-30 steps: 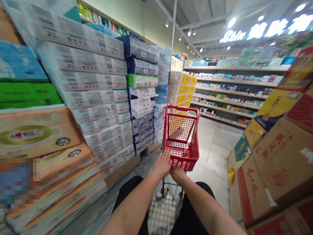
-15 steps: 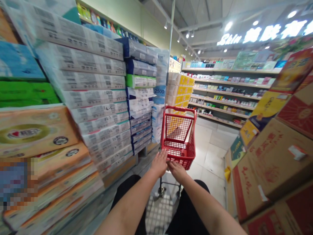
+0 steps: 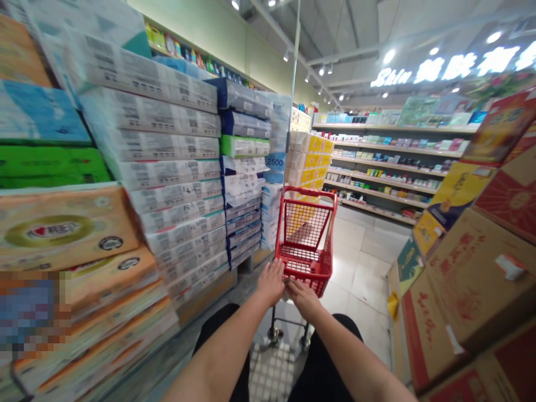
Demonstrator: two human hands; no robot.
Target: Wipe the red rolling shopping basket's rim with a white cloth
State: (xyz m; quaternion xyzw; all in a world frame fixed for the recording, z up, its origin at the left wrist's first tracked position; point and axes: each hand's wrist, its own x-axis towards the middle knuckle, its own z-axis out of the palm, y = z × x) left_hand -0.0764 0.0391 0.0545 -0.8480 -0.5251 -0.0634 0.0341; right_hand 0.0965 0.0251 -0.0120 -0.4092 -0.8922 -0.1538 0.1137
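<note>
Two hands meet the near edge of a red shopping cart (image 3: 307, 240), which stands at the center of the frame. The left hand (image 3: 271, 281), fingers extended and close together, lies at the cart's near left corner; the right hand (image 3: 304, 297), fingers bent slightly, lies just beside it at the near edge. Whether either grips the cart cannot be told. Stacked white packages (image 3: 180, 151) fill the left of the frame, cardboard cartons (image 3: 473, 268) the lower right, and stocked shelves (image 3: 385, 148) the upper right.
</note>
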